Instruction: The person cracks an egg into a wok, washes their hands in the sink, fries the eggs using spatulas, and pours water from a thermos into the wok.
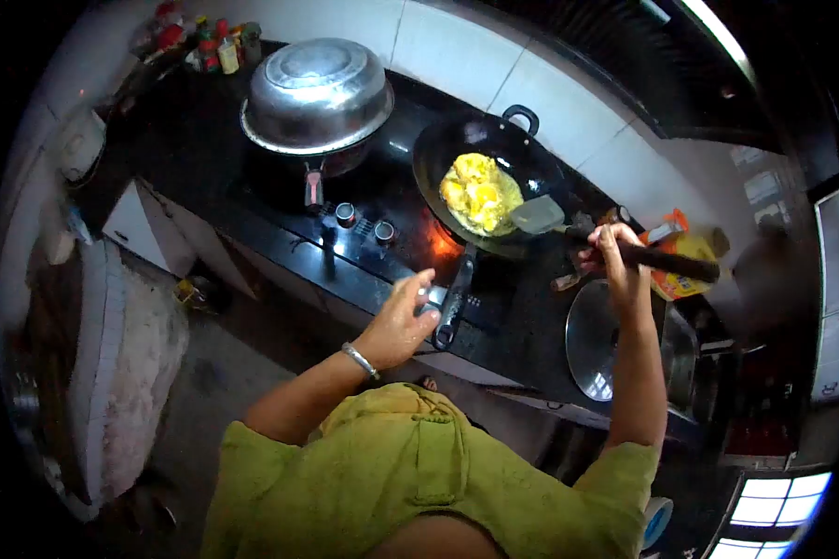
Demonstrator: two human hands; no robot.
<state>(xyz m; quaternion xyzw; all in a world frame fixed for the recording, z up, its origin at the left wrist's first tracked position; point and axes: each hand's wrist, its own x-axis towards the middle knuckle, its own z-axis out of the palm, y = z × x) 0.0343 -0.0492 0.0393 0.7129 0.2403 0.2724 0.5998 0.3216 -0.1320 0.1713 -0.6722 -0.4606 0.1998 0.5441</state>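
A black wok (534, 166) sits on the right burner, with yellow egg (480, 196) in bubbling oil inside it. My right hand (618, 253) is closed around the dark handle of a spatula (539, 215), whose flat blade is over the wok's right side, close to the egg. Just left of the wok's long handle (454, 306) is my left hand (397, 321), with a bracelet at the wrist. Its fingers are loosely bent and apart, holding nothing; whether they touch the handle is unclear. An orange flame (441, 240) shows under the wok's near edge.
A pot with a domed metal cover (317, 88) stands on the left burner. Two stove knobs (364, 224) face me. A glass lid (591, 340) and a yellow package (688, 259) are to the right. Bottles (226, 53) stand in the far left corner.
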